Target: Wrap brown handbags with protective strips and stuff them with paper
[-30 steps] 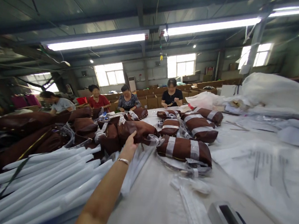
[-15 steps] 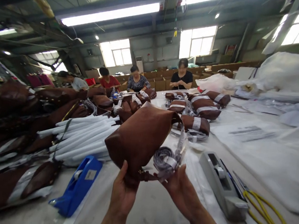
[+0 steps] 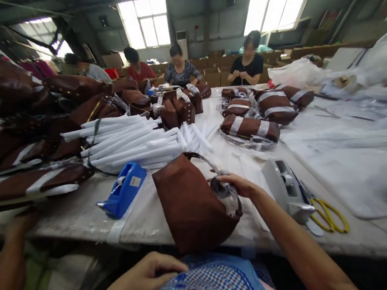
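Observation:
A brown leather bag (image 3: 190,208) lies at the table's near edge and hangs partly over it. My right hand (image 3: 239,185) is closed on the bag's plastic-wrapped strap (image 3: 225,191) at its opening. My left hand (image 3: 145,275) is down at my lap, off the bag, resting on a blue checked apron (image 3: 221,277) with its fingers loosely bent and nothing in them.
A blue tape dispenser (image 3: 122,190), white paper rolls (image 3: 128,143), a grey tape dispenser (image 3: 286,190) and yellow scissors (image 3: 330,217) lie around the bag. Brown bags pile up at the left (image 3: 28,115); wrapped ones (image 3: 250,127) lie farther back. Several people sit at the far end. Another arm (image 3: 15,246) reaches up at the lower left.
The bag was picked from the pile, held up in both hands, then lowered onto the table edge. My left hand let go and dropped to my lap. The view tilted down.

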`<state>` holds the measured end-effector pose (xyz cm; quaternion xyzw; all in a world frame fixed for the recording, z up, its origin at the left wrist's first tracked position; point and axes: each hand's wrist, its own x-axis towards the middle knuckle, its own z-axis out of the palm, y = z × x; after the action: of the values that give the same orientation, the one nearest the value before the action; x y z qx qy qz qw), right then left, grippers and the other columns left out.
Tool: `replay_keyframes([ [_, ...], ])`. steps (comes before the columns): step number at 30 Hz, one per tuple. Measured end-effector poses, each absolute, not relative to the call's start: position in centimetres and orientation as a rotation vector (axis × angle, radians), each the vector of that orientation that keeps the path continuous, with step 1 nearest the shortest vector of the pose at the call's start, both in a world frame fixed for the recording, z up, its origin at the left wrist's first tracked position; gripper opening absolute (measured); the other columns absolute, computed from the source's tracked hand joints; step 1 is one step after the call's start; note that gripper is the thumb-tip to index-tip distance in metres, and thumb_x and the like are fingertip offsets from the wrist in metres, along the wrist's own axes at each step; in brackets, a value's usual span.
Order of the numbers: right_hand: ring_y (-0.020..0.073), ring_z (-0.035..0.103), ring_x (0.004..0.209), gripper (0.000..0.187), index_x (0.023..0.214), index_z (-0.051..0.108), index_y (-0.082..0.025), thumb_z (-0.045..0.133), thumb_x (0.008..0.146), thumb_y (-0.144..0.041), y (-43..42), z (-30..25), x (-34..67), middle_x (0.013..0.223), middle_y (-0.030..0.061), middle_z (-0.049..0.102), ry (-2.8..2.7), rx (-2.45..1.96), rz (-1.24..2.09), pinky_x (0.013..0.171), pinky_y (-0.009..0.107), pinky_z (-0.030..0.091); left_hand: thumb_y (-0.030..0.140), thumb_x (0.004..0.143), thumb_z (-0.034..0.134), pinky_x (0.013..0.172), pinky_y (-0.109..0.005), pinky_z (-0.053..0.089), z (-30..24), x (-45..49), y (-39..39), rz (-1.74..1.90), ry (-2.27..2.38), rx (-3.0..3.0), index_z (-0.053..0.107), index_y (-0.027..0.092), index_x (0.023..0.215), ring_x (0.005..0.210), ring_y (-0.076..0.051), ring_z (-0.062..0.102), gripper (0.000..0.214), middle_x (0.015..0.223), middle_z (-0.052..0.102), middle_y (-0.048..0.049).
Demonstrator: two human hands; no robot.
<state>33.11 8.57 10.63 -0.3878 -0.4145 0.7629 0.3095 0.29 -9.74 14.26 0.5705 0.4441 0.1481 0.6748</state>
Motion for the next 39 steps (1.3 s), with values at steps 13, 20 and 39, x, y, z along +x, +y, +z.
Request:
replay_keyframes([
  [13,0.0212,0.071,0.091,0.057,0.125,0.062,-0.019,0.078,0.078,-0.046,12.1,11.4,32.1,0.111,0.009,0.074,-1.248,-1.01,1.683,0.074,0.026,0.058,0.057,0.09,0.056,0.119,-0.053,0.029,8.8,0.0,5.3,1.188,1.815,1.976,0.045,0.021,0.146,0.14,-0.031,0.042,0.067,0.147,0.051,-0.0132],
  [20,0.0251,0.068,0.102,0.071,0.138,0.055,-0.02,0.082,0.075,-0.039,15.8,12.5,31.7,0.114,0.0079,0.073,-1.48,-1.163,1.375,0.096,0.04,0.054,0.054,0.096,0.048,0.065,-0.031,0.049,11.1,-1.7,-0.8,0.672,2.076,2.149,0.067,0.026,0.112,0.072,-0.02,0.065,0.037,0.078,0.067,-0.0008],
  [39,0.0261,0.06,0.113,0.05,0.143,0.052,-0.025,0.047,0.095,-0.011,-3.4,10.0,30.6,0.124,0.0075,0.068,-2.25,-1.187,-0.35,0.102,0.045,0.047,0.021,0.094,0.054,0.093,-0.036,0.05,11.9,0.0,-0.5,0.774,1.292,3.054,0.063,0.026,0.129,0.101,-0.021,0.063,0.036,0.112,0.068,-0.0055],
])
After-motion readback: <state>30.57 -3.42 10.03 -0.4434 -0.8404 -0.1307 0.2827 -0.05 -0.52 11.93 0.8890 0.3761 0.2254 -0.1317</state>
